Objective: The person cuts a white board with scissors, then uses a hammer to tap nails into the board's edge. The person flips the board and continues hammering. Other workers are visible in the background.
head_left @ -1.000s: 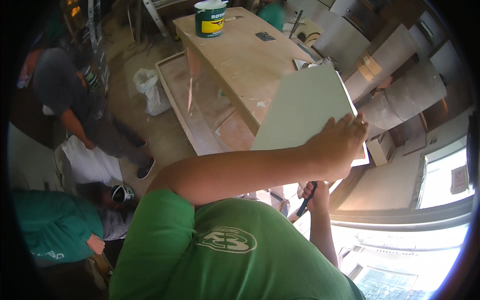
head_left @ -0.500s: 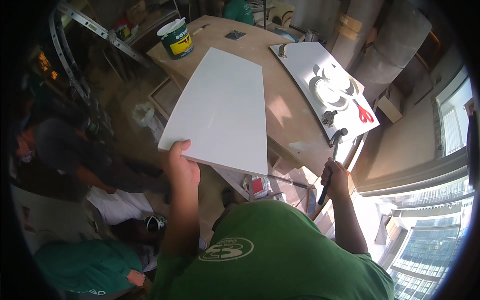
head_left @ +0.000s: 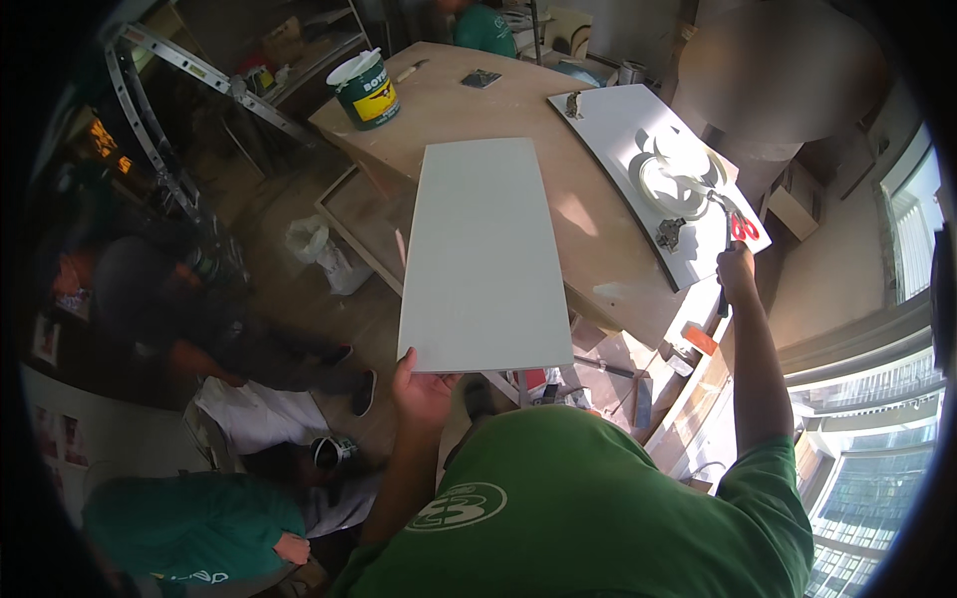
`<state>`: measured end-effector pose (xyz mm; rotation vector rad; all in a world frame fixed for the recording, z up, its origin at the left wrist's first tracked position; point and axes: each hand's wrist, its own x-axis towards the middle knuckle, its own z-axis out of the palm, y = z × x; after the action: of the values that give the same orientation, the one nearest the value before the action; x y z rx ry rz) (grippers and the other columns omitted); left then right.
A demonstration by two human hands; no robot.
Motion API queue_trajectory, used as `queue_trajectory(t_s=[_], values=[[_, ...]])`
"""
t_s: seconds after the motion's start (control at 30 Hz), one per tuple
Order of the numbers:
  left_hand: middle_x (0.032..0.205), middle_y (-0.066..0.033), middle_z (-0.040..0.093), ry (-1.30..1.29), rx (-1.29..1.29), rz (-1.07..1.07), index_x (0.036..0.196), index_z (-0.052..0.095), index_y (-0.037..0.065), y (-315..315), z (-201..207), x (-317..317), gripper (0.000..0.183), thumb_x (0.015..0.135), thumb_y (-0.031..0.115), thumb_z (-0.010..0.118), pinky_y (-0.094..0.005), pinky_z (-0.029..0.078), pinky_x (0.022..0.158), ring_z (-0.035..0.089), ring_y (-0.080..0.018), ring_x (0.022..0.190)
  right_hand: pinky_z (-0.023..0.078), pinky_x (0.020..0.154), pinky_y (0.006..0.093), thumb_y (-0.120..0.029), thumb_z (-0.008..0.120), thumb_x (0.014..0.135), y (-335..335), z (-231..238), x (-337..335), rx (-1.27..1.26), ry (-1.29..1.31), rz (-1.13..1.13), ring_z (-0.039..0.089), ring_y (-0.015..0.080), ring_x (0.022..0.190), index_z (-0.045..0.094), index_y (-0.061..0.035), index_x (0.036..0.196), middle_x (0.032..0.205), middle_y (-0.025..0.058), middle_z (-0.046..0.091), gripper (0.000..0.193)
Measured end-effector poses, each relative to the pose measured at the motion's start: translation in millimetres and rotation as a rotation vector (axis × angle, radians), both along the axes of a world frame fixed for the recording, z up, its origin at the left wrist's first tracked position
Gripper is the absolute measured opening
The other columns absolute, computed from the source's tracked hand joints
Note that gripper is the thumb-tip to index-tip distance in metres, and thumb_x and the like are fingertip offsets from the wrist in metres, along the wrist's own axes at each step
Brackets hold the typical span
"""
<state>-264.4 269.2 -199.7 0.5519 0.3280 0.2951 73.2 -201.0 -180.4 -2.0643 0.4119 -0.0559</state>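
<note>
My left hand (head_left: 424,396) grips a white panel (head_left: 483,254) by its near left corner, thumb on top. The panel's far end reaches over the worktable (head_left: 598,239). My right hand (head_left: 736,273) is closed around a hammer (head_left: 723,303), whose dark handle sticks out below the fist. It is at the near right edge of a second white panel (head_left: 610,128), close to red-handled scissors (head_left: 744,228). Coils of white strip (head_left: 658,189) lie on that panel. One metal hinge (head_left: 671,234) sits near the panel's close end, another hinge (head_left: 573,105) at its far corner.
A green paint bucket (head_left: 367,95) and a dark flat piece (head_left: 480,78) stand on the table. At left are a ladder (head_left: 199,68), a plastic bag (head_left: 334,259) and a person in dark clothes (head_left: 150,299). Another person in green (head_left: 189,523) is at lower left. Windows (head_left: 867,488) are at right.
My right hand has moved up and right with the hammer, to beside the scissors. The panel in my left hand has swung to the right and come nearer to me.
</note>
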Motion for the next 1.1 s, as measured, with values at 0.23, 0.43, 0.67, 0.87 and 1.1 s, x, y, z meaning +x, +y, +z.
queue_trajectory(t_s=[0.23,0.43,0.67,0.87,1.1], values=[[0.148,-0.0219,0.052,-0.156,-0.229,-0.067,0.151,0.04,-0.002,-10,0,-15,0.08,0.102,0.062,0.035,-0.0569,0.049,0.105,0.055,-0.0368,0.132,0.039,0.041,0.0361,0.0,0.048,0.086,0,-31,49,-0.07,0.007,-0.025,0.052,0.0183,0.047,0.052,0.0035,0.089,0.064,0.0096,0.054,0.006],[0.145,-0.0193,0.057,-0.348,-0.188,-0.359,0.147,0.047,-0.005,23,-9,2,0.088,0.099,0.069,0.037,-0.0498,0.048,0.107,0.057,-0.0346,0.131,0.039,0.041,0.0368,-0.002,0.048,0.086,-6,-47,55,-0.153,0.035,-0.033,0.054,0.02,0.05,0.055,0.0066,0.098,0.072,0.0134,0.057,0.016],[0.131,-0.0175,0.065,-0.02,-0.01,-0.413,0.138,0.055,-0.005,32,20,55,0.06,0.105,0.045,0.049,-0.0446,0.051,0.102,0.064,-0.0311,0.119,0.05,0.052,0.0387,-0.009,0.052,0.087,-5,-36,46,-0.179,0.073,-0.026,0.065,0.0259,0.067,0.061,0.0026,0.106,0.088,0.0181,0.065,0.025],[0.132,-0.0189,0.064,0.173,0.094,-0.578,0.138,0.053,-0.006,-3,40,73,0.051,0.104,0.032,0.052,-0.0452,0.05,0.104,0.063,-0.0311,0.122,0.053,0.093,0.0426,-0.017,0.054,0.083,-5,-41,39,-0.388,0.103,0.045,0.071,0.0351,0.102,0.066,-0.0035,0.123,0.114,0.0224,0.072,0.044],[0.134,-0.0213,0.062,-0.078,-0.136,-0.572,0.139,0.051,-0.007,-33,19,87,0.051,0.095,0.019,0.056,-0.0492,0.05,0.105,0.062,-0.0348,0.122,0.05,0.057,0.0351,-0.026,0.066,0.087,-50,-95,58,-0.386,-0.017,-0.128,0.063,0.0186,0.062,0.055,-0.005,0.144,0.088,0.0118,0.071,0.061]])
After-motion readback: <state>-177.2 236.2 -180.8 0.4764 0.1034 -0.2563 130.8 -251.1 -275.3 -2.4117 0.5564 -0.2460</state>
